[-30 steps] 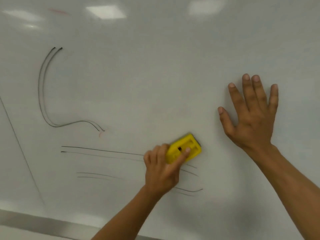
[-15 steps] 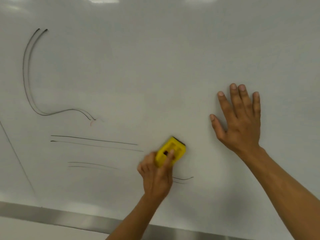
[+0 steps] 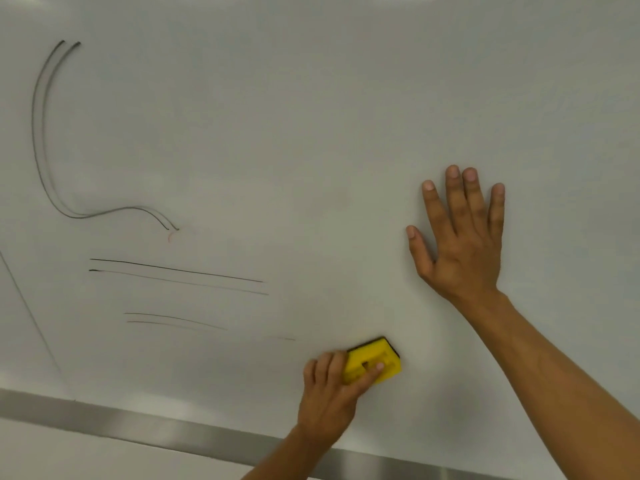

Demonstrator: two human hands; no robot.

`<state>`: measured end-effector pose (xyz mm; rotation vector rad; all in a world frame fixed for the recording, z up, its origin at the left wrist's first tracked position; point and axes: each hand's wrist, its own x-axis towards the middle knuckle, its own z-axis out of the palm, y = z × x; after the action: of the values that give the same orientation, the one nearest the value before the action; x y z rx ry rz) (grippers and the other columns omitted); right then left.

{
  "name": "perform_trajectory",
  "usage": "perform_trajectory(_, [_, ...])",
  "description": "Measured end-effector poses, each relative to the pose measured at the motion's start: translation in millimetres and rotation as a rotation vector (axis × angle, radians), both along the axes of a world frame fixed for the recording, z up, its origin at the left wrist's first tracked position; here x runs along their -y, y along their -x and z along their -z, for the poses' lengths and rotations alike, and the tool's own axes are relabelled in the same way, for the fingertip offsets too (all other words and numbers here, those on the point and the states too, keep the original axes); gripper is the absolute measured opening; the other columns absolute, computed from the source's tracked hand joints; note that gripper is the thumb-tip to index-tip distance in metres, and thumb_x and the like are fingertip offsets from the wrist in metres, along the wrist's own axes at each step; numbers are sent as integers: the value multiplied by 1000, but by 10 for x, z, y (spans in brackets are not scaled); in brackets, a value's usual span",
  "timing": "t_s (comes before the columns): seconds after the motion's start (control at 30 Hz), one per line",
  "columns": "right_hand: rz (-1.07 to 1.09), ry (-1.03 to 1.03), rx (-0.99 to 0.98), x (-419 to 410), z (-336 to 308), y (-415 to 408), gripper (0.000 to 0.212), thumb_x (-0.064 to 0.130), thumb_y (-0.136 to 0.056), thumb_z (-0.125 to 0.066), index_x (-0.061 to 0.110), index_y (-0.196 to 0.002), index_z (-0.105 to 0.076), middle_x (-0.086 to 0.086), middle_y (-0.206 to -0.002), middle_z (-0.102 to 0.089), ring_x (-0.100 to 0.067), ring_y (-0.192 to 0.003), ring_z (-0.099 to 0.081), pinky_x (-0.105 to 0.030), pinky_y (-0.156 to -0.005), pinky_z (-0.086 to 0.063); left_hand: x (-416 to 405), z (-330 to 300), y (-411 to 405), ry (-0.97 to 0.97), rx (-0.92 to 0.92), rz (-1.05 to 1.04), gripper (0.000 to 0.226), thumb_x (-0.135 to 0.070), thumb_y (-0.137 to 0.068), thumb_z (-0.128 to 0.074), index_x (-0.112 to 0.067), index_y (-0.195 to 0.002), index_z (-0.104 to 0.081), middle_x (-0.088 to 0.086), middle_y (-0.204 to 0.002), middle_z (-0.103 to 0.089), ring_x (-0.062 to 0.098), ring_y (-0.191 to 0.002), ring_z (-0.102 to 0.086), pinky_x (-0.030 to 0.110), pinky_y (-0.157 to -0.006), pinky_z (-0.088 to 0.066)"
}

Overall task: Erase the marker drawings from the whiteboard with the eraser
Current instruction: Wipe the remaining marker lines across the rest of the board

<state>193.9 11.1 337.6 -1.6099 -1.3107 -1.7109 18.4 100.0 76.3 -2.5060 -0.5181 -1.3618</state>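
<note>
The whiteboard fills the view. My left hand grips the yellow eraser and holds it flat on the board low in the middle. My right hand lies flat on the board with its fingers spread, up and to the right of the eraser. A double curved black line runs down the left side. Below it are two long straight lines, two shorter faint lines and a tiny stroke just left of the eraser.
A metal frame strip runs along the board's bottom edge. A thin dark seam slants down the far left of the board.
My left hand has carried the eraser downward over the lower right lines. The curved stroke at the bottom right is gone and the long lines end further left. My right hand has stayed put.
</note>
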Motion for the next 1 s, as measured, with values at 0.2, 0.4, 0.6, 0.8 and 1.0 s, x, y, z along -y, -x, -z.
perform_trajectory(0.2, [-36, 16, 0, 33, -9, -16, 62, 40, -101, -51, 10, -153, -34, -21, -156, -33, -30, -149, -20, -56, -121, -9, -24, 154, 32, -91, -54, -65, 70, -7, -92, -46, -51, -146, -35, 8, -122, -43, 30, -108, -47, 45, -94, -33])
perform_trajectory(0.4, [-51, 13, 2, 30, -7, -15, 61, 39, -100, -52, 10, -152, -37, -21, -155, -35, -34, -147, -24, -56, -121, -11, -125, -260, 146, 447, 443, -246, 65, -15, -87, -64, -27, -145, -37, 20, -108, -50, 38, -94, -49, 49, -77, -42])
perform_trajectory(0.6, [-30, 0, 16, 5, 5, -12, 60, 39, -100, -51, 7, -149, -41, -22, -154, -36, -38, -144, -29, -57, -120, -12, -28, -613, -96, 1309, 1110, -398, 69, -36, -100, -52, -44, -154, -9, 17, -143, -31, 38, -128, -34, 57, -108, -23])
perform_trajectory(0.8, [-38, 5, 24, -3, 5, 0, 57, 38, -100, -50, 11, -150, -42, -22, -155, -36, -39, -144, -29, -58, -120, -12, 736, -659, -678, 1324, 955, -330, 72, -35, -97, -56, -39, -151, -9, 23, -141, -37, 44, -124, -38, 58, -104, -29])
perform_trajectory(1.0, [-67, 31, 34, 38, -4, -28, 59, 38, -100, -50, 11, -151, -39, -21, -155, -35, -38, -145, -28, -56, -120, -9, 1447, -712, -1119, 1200, 732, -254, 64, -72, -93, -15, -53, -150, 7, 17, -140, -39, 36, -123, -41, 55, -100, -33])
